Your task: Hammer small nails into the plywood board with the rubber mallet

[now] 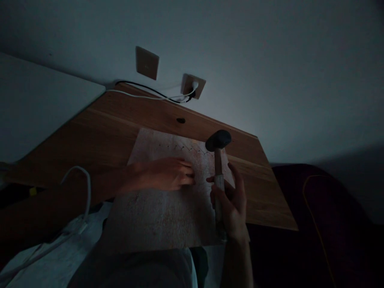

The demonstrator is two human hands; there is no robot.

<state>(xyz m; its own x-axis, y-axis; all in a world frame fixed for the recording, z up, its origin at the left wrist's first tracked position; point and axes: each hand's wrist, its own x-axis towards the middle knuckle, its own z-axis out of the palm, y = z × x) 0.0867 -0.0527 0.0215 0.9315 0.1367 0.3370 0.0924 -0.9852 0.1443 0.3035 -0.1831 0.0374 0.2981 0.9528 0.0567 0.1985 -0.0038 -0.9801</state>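
A hammer with a dark, rounded head [218, 140] and a pale, wrapped-looking handle is in my right hand [234, 202]. My fingers close round the handle, and the head points up and away from me, above the board. Below it lies a large pale, mottled board [156, 220] on the wooden desk. Across the board's far part runs a row of small dark marks [183, 148], perhaps nails and their shadows. Reaching in from the left, my left hand [172, 174] is low over the board with its fingers curled. Whatever those fingers hold, if anything, is hidden.
The wooden desk [255, 196] meets the wall, with a dark round hole [181, 120] near its back. A wall socket [193, 86] holds plugs with black and white cables. A white panel [45, 108] stands left; a dark, rounded piece of furniture [324, 200] sits right.
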